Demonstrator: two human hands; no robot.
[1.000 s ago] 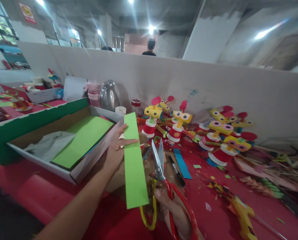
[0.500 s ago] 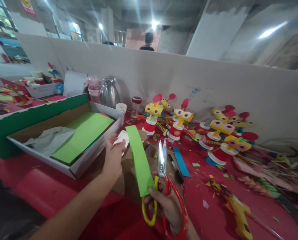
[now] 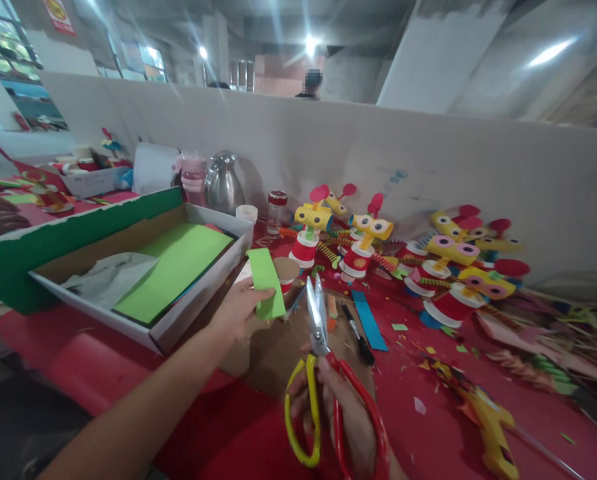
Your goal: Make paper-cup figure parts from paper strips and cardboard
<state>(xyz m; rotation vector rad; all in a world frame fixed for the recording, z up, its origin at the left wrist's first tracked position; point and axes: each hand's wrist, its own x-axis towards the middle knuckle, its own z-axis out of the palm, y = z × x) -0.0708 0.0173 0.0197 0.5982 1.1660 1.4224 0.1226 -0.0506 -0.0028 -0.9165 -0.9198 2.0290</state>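
Observation:
Between the fingers of my left hand [image 3: 238, 310] is a green paper strip [image 3: 267, 283], its far end by a brown round lid and a white card. My right hand [image 3: 341, 410] holds scissors [image 3: 318, 320] with one yellow and one red handle; the blades point away from me and are slightly parted. Beneath them lies a brown board [image 3: 278, 353]. A black marker [image 3: 358, 333] and a blue paper strip [image 3: 369, 320] lie to the right of the blades.
At the left is a white box [image 3: 161, 337] holding green sheets. Several yellow-headed paper figures [image 3: 361, 257] stand along the partition. A yellow glue gun [image 3: 491, 427] lies at the right among scraps. Behind are a steel jug [image 3: 224, 187] and a jar [image 3: 277, 213].
My left hand has taken hold of the green strip, which has left my right hand and now looks shorter. The scissors stay in my right hand.

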